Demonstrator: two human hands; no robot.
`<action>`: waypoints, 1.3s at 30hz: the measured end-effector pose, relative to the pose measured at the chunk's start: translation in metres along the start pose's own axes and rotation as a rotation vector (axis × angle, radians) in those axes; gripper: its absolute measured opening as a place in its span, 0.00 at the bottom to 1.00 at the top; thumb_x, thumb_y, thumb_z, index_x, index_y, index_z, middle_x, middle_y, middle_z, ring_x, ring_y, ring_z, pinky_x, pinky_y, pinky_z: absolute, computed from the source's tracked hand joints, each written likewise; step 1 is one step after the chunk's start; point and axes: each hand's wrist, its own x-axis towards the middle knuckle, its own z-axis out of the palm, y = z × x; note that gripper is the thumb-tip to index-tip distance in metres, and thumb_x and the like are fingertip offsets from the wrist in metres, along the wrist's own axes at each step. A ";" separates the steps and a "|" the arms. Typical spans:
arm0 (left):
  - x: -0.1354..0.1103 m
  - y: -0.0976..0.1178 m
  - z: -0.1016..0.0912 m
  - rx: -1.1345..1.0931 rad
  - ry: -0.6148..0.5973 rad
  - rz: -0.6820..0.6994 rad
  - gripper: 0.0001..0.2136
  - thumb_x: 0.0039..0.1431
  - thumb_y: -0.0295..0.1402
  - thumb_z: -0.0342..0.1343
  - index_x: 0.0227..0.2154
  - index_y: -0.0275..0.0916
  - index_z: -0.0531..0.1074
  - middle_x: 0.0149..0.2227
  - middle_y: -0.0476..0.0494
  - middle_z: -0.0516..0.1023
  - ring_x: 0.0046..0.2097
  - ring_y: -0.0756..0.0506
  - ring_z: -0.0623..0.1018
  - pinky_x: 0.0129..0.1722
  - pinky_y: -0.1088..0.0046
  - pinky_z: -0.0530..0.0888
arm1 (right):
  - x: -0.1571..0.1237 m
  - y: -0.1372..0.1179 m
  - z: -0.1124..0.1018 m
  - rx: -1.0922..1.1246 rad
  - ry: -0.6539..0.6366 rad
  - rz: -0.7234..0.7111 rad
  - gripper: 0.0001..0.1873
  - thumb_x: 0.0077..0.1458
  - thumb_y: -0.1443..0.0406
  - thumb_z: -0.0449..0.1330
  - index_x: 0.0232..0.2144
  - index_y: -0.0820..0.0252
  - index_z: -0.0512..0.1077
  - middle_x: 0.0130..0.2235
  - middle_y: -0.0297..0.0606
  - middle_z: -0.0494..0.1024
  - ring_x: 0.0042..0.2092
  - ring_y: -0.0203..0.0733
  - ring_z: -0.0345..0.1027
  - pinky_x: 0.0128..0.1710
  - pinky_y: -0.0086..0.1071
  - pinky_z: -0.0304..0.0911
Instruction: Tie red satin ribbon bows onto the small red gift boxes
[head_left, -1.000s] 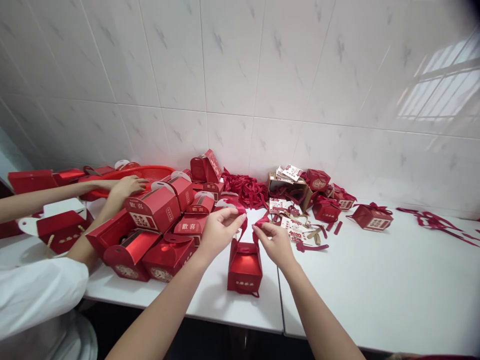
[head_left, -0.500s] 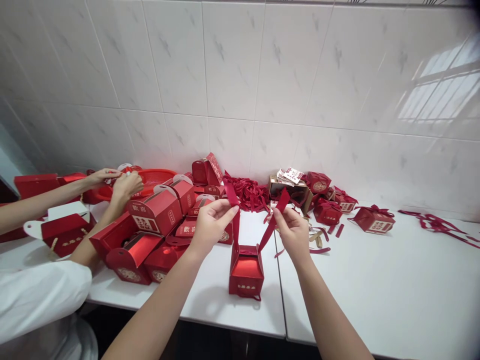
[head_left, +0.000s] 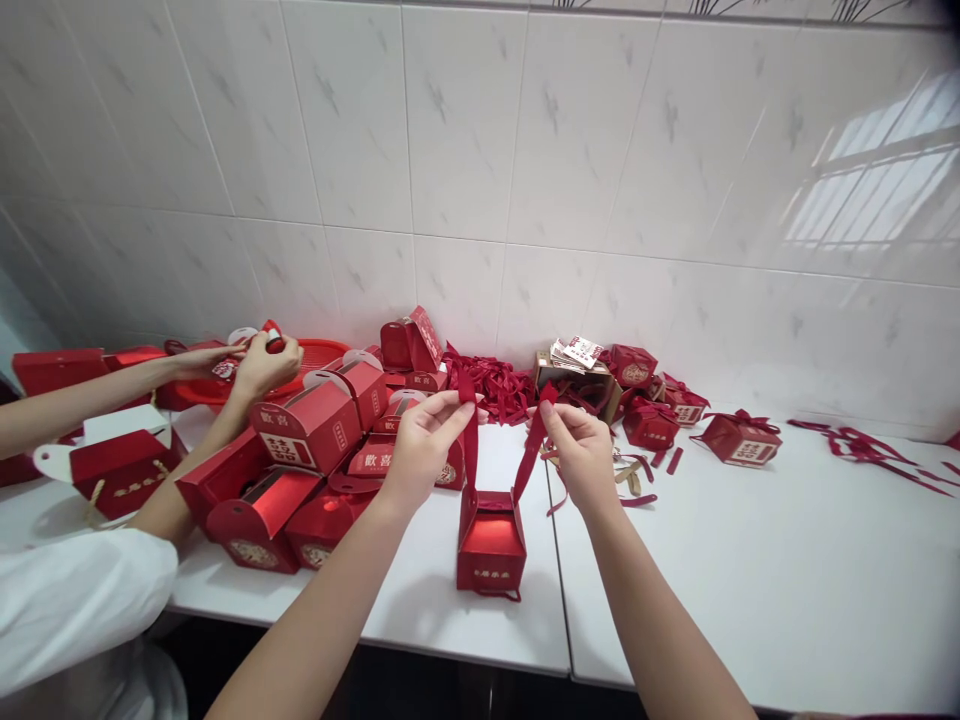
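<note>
A small red gift box (head_left: pixel 491 545) stands upright on the white table (head_left: pixel 750 570) in front of me. A dark red ribbon (head_left: pixel 471 450) runs up from both of its sides. My left hand (head_left: pixel 424 440) pinches the left end of the ribbon above the box. My right hand (head_left: pixel 581 450) pinches the right end, held taut. Both hands hover a little above and behind the box.
A heap of larger red boxes (head_left: pixel 307 430) lies to the left. Another person's hands (head_left: pixel 259 365) work over a red basket (head_left: pixel 315 352) there. Loose ribbons (head_left: pixel 499 385), a cardboard box of tags (head_left: pixel 577 365) and tied small boxes (head_left: pixel 739 440) sit along the tiled wall.
Both ribbon ends have been lifted from just over the box top and pulled up straight. The other person's hands rose from the basket and came together.
</note>
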 end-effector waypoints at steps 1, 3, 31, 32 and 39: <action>0.000 0.000 0.000 0.013 0.003 0.004 0.10 0.47 0.37 0.64 0.29 0.35 0.77 0.29 0.45 0.79 0.34 0.46 0.78 0.41 0.70 0.74 | 0.000 -0.001 0.000 0.000 0.013 -0.001 0.20 0.49 0.50 0.61 0.24 0.62 0.74 0.21 0.33 0.70 0.25 0.35 0.61 0.25 0.29 0.58; 0.001 -0.001 0.000 0.046 0.009 0.010 0.11 0.47 0.38 0.64 0.29 0.35 0.77 0.30 0.44 0.79 0.35 0.46 0.78 0.41 0.71 0.73 | 0.001 -0.002 0.000 -0.010 0.035 -0.014 0.19 0.49 0.51 0.61 0.24 0.62 0.74 0.21 0.32 0.69 0.25 0.34 0.59 0.25 0.29 0.57; -0.010 0.003 0.007 0.172 -0.214 -0.075 0.29 0.45 0.29 0.64 0.51 0.41 0.61 0.25 0.52 0.76 0.32 0.47 0.77 0.34 0.75 0.70 | -0.003 -0.012 0.010 0.107 -0.341 0.040 0.10 0.46 0.59 0.63 0.28 0.60 0.76 0.27 0.34 0.75 0.29 0.34 0.66 0.30 0.30 0.63; -0.009 0.003 0.006 0.161 -0.229 -0.085 0.29 0.45 0.28 0.64 0.51 0.41 0.61 0.25 0.51 0.76 0.33 0.47 0.77 0.35 0.74 0.70 | -0.002 -0.009 0.009 0.097 -0.340 0.020 0.11 0.47 0.58 0.63 0.28 0.60 0.76 0.27 0.34 0.75 0.29 0.35 0.66 0.30 0.30 0.64; 0.000 -0.005 -0.005 -0.034 -0.352 -0.249 0.21 0.48 0.24 0.57 0.47 0.38 0.63 0.26 0.52 0.74 0.28 0.50 0.73 0.30 0.75 0.67 | 0.006 0.005 -0.005 -0.160 -0.547 -0.391 0.10 0.59 0.65 0.54 0.35 0.56 0.76 0.33 0.37 0.78 0.36 0.38 0.71 0.35 0.33 0.67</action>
